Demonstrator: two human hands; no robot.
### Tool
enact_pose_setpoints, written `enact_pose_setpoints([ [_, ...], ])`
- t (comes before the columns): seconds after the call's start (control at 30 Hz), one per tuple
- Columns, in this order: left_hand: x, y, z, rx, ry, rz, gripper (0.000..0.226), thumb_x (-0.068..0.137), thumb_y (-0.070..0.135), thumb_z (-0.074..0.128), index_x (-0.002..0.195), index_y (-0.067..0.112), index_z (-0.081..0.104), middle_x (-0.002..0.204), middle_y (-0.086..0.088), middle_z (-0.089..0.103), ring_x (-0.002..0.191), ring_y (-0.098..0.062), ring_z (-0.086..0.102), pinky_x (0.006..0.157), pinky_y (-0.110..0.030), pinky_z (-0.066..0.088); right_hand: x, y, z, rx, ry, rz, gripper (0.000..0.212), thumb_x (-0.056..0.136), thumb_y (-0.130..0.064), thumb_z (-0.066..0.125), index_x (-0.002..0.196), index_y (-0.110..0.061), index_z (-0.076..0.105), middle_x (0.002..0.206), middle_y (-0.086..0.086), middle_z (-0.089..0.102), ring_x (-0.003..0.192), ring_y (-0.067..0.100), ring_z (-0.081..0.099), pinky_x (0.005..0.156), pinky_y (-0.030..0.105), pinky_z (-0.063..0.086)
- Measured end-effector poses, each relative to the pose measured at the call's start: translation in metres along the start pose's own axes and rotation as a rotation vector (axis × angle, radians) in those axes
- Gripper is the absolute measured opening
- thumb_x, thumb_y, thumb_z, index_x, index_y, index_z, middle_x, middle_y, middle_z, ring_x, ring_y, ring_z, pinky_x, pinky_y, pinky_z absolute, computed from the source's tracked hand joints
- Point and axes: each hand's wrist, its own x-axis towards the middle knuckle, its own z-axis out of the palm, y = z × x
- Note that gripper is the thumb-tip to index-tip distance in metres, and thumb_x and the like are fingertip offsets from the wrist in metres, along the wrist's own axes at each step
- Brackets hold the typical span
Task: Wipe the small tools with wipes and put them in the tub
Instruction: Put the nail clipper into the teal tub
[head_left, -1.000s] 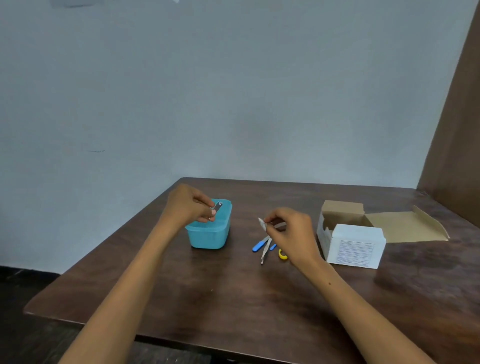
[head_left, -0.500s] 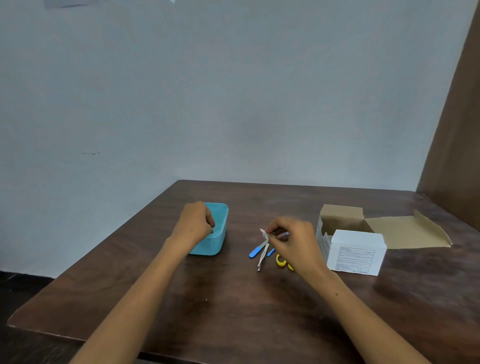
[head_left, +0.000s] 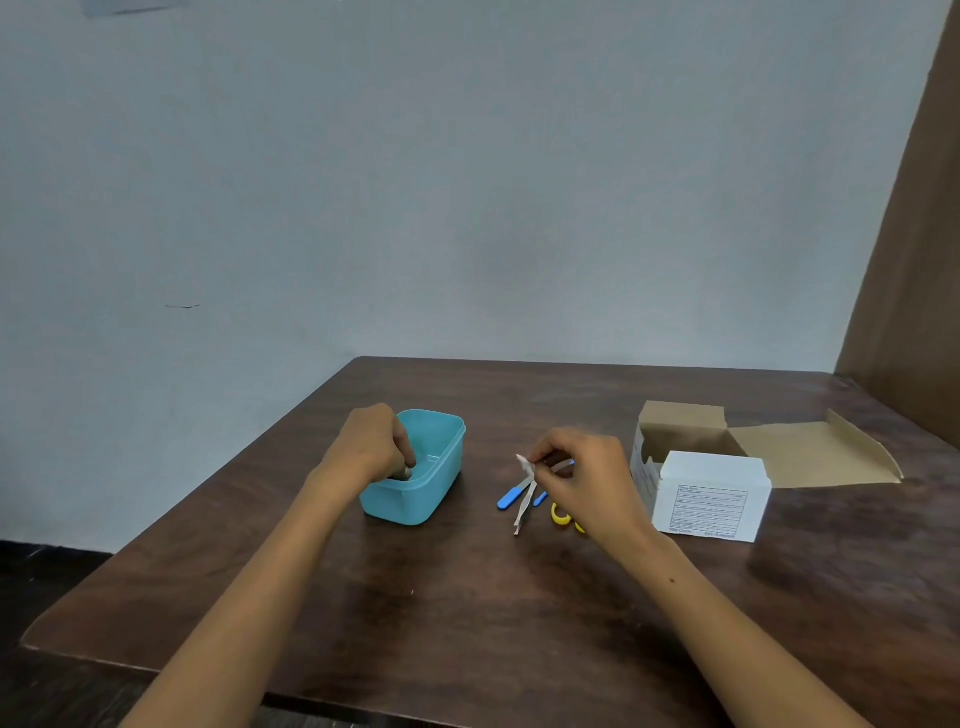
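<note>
A turquoise tub (head_left: 436, 493) stands left of centre on the dark wooden table (head_left: 467, 613). My left hand (head_left: 371, 447) reaches down into it, fingers curled round a small metal tool that is mostly hidden near the tub's floor. My right hand (head_left: 587, 478) hovers above the loose tools and pinches a small white wipe (head_left: 524, 464) between thumb and fingers. Under it lie a blue-handled tool (head_left: 508, 499), a second blue handle (head_left: 540, 499), a pale thin strip (head_left: 522, 512) and a yellow ring handle (head_left: 561, 514), which my right hand partly covers.
An open white cardboard box (head_left: 706, 499) with its brown flap (head_left: 810, 457) folded out sits right of my right hand. A grey wall runs behind the table and a brown panel (head_left: 909, 260) stands at the right. The table's near edge crosses the lower left.
My left hand has gone from above the tub's rim down into the tub with the metal tool. My right hand keeps the wipe and has barely shifted.
</note>
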Motion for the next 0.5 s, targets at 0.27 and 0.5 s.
enact_pose_setpoints([
  [0.27,0.001,-0.001,0.019,-0.092,0.146,0.035,0.012,0.08,-0.003,0.067,0.085,0.005,0.074,0.087,-0.01,0.073,0.076,-0.015,0.067,0.071,-0.022,0.05,0.001,0.001,-0.002,-0.004,0.027,0.007,0.004,0.078,-0.011,0.072,0.076,-0.015,0.071,0.07,-0.012,0.06,0.065,0.002,0.058,0.062,0.003,0.042],
  [0.5,-0.015,0.023,0.028,-0.104,0.405,0.223,0.015,0.089,0.008,0.059,0.098,0.008,0.071,0.099,-0.006,0.071,0.092,-0.02,0.064,0.081,-0.03,0.049,0.004,0.006,-0.008,-0.004,0.069,0.032,0.008,0.079,-0.02,0.072,0.072,-0.019,0.069,0.072,-0.008,0.068,0.068,0.005,0.063,0.063,0.017,0.052],
])
